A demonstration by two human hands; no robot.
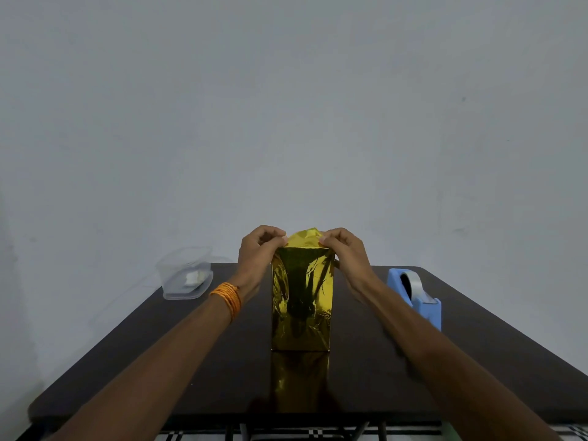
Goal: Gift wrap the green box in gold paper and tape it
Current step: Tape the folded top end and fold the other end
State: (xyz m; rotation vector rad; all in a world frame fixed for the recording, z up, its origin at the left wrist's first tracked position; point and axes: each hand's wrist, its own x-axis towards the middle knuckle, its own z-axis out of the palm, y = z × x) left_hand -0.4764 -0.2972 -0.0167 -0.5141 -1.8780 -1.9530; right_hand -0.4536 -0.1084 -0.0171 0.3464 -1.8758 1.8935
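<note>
Clear plastic tub (186,274) far left on dark table (477,361); then left hand (259,249) and right hand (345,249), each pinching gold paper (306,237) bunched atop upright box (300,300) at table centre, green fully hidden under foil; blue tape dispenser (416,296) far right, apart from both. Likely trouble: 2 pinches uneven, foil tearing or flap springing open before tape arrives, since neither hand free for dispenser.

A: Where does the box (300,300) stand?
B: Upright at the centre of the table (381,370), one hand (259,249) at its top left, the other hand (345,249) at its top right.
A: And beside it?
B: Container (186,275) far left; tape dispenser (416,292) right.
</note>
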